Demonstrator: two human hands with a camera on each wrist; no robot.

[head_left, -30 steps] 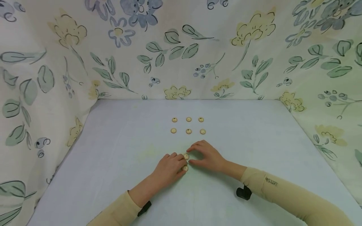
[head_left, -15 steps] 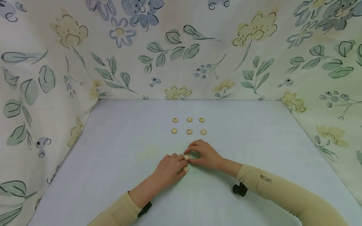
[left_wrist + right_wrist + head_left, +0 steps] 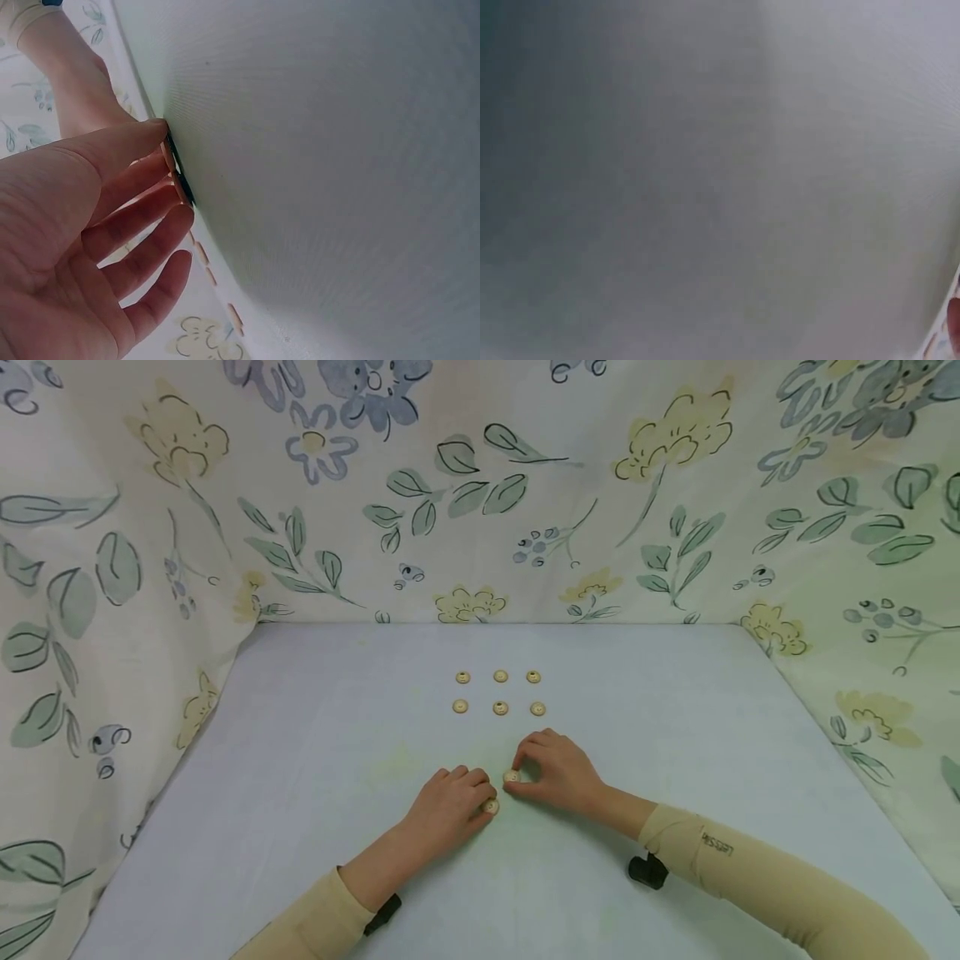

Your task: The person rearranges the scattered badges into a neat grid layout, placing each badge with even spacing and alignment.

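Near the middle of the table, my right hand [image 3: 558, 774] pinches a round, pale wooden button [image 3: 512, 776] between thumb and index finger. Just to its left, my left hand [image 3: 448, 807] holds another wooden button [image 3: 491, 807] at its thumb and fingertips, against the tabletop. Seen from the left wrist, the thumb [image 3: 146, 133] and fingertips meet around thin discs at the table surface, which show only edge-on. A sliver of fingertip [image 3: 954, 322] is all that the right wrist view shows of a hand.
Beyond the hands lie two rows of similar buttons, including one at the back left [image 3: 462, 677] and one at the front right [image 3: 537, 709]. The white tabletop [image 3: 337, 718] ends at a floral cloth [image 3: 480, 552] behind and at both sides.
My right hand has closed on the upper button beside my left fingers and drawn it a little to the right, away from them. The left hand stays in place with the lower button.
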